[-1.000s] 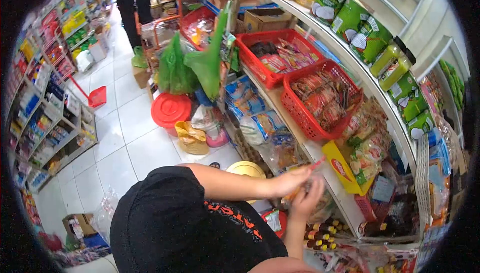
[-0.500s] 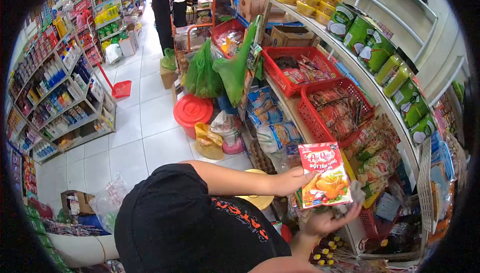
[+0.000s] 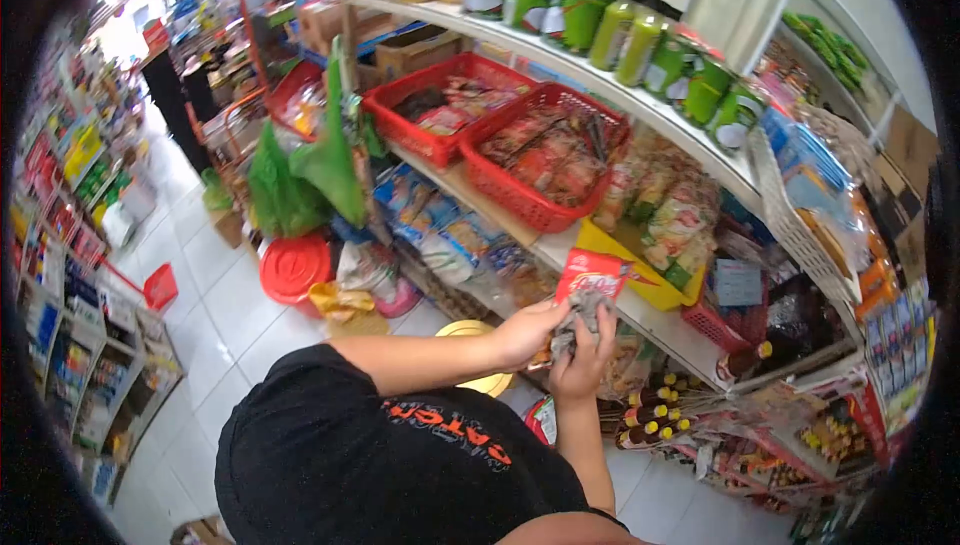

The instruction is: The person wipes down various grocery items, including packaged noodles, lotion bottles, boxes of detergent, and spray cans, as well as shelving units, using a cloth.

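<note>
A red packet (image 3: 592,273) stands tilted in front of the shelf, with a grey cloth (image 3: 583,315) against its face. My left hand (image 3: 530,333) grips the packet at its left side. On the lower right, my right hand (image 3: 583,360) presses the crumpled cloth onto the packet, its fingers bent round the cloth. Just beyond the packet, a yellow tray (image 3: 622,257) holds clear packs on the shelf. Above it sits a red basket (image 3: 535,213) full of small packets.
Green cans (image 3: 585,13) line the upper shelf. Green bags (image 3: 283,180) hang left of the shelf, over a red lidded bucket (image 3: 295,267). Yellow-capped bottles (image 3: 650,413) stand low on the right. A red dustpan (image 3: 160,287) lies on the tiled floor.
The view has swung to the right. The packet has tilted, and the cloth in my right hand has moved from its edge to across its front.
</note>
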